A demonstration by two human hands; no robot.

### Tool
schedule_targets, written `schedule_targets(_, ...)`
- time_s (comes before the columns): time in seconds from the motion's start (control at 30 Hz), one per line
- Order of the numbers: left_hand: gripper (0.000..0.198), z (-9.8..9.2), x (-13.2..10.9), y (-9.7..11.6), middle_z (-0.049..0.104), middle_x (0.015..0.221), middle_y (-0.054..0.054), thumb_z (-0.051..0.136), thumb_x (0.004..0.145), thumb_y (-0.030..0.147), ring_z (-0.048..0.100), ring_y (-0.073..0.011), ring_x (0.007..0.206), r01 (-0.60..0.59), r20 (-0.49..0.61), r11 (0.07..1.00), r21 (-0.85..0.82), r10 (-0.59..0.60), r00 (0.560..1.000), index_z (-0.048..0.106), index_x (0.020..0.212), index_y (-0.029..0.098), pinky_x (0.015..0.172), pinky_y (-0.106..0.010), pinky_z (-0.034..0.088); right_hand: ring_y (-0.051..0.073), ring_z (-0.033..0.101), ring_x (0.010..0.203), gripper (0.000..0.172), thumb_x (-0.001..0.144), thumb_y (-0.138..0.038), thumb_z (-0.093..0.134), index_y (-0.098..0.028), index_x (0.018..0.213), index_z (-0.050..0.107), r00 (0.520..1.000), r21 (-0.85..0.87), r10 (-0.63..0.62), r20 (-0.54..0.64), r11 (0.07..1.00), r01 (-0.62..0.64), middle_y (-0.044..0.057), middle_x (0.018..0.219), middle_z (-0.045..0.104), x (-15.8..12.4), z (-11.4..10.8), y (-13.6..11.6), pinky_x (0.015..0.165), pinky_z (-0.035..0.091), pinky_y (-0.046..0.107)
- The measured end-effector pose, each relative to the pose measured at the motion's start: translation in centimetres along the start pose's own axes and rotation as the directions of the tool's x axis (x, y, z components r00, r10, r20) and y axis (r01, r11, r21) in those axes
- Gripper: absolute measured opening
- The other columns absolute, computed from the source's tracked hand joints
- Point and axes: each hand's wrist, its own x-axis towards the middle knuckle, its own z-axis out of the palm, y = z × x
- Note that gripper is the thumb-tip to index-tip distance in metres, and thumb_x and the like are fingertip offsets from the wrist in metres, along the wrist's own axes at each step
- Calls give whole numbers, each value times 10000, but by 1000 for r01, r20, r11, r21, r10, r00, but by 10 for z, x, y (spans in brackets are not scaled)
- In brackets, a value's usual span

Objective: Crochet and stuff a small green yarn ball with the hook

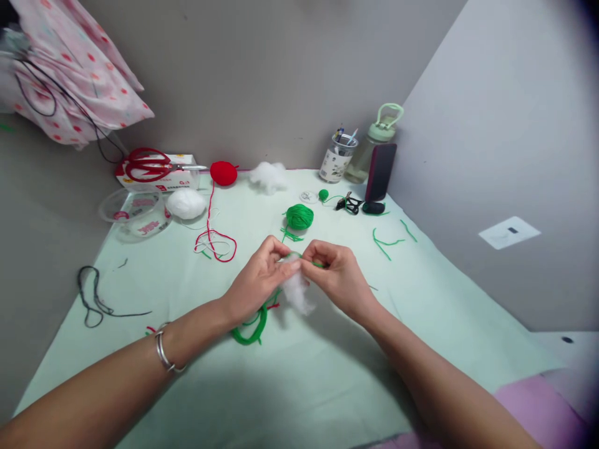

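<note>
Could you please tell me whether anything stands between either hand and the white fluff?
Nothing visible blocks them: the left hand and right hand meet at the white fluff, with some green yarn showing in the right.

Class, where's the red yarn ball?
In the head view, the red yarn ball sits left of centre at the back, between scissors and white fluff.

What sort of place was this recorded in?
Probably a home craft corner: balls of yarn, such as the green one, red-handled scissors and white fluffy stuffing lie along a wall.
</note>
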Motion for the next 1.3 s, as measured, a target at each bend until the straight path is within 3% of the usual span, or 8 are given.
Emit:
schedule_targets(0.2,446,-8,7,-7,696,815,23,843,827,479,748,-195,686,84,38,993,-87,-81,996,496,956,230,627,-302,545,107,379,597,333,889,-490,721,-193,789,611,978,148,10,210,988,-42,-29,651,602,-1,-9,-6,586,281,277)
schedule_targets(0.37,254,-6,7,-8,709,856,-1,772,841,295,655,-138,706,-35,-150,994,102,51,987,536,882,210,628,-259,483,107,324,589,326,913,-478,681,-208,760,584,956,166,54,289,980,-106,-64,623,434,-6,3,-6,568,249,277)
schedule_targets(0.53,248,-5,8,-11,718,889,-3,754,874,313,664,-147,768,-46,-174,998,38,52,983,527,899,215,693,-271,500,160,511,744,254,913,-381,727,-210,730,685,988,-17,-123,92,992,125,13,759,616,-3,0,0,651,366,301)
schedule_targets(0.63,278,-5,9,-14,689,926,10,781,870,345,658,-138,747,-62,-163,997,-49,53,985,538,921,218,664,-265,496,208,632,980,239,876,-327,779,-215,687,684,973,125,-230,19,966,226,66,1032,727,1,-6,1,750,457,311)
schedule_targets(0.77,210,-5,9,-14,637,996,21,772,867,282,632,-102,722,-80,-199,996,-47,69,978,598,959,209,647,-244,478,127,607,634,276,908,-379,717,-221,731,576,987,427,-122,106,902,66,37,981,720,2,-7,-1,572,446,290)
schedule_targets(0.9,172,-5,7,-15,596,991,35,737,874,226,597,-91,727,-82,-234,996,-39,70,970,590,962,220,662,-235,475,97,525,615,127,884,-271,696,-234,977,618,990,46,-139,-5,989,139,8,1010,691,0,-2,2,585,398,278)
schedule_targets(1.0,178,-3,7,-16,582,957,38,731,870,222,568,-90,741,-68,-247,994,-83,45,968,574,953,220,649,-216,454,130,513,707,49,877,-219,638,-224,922,619,979,-238,-198,54,949,206,-14,841,620,-1,2,8,666,390,290)
schedule_targets(1.3,264,2,2,-3,607,820,43,777,872,345,569,-103,696,75,-106,981,-178,-95,990,562,958,218,631,-226,449,112,360,605,183,866,-317,623,-215,732,552,996,-169,-81,-26,983,75,-65,627,437,2,3,11,584,281,295)
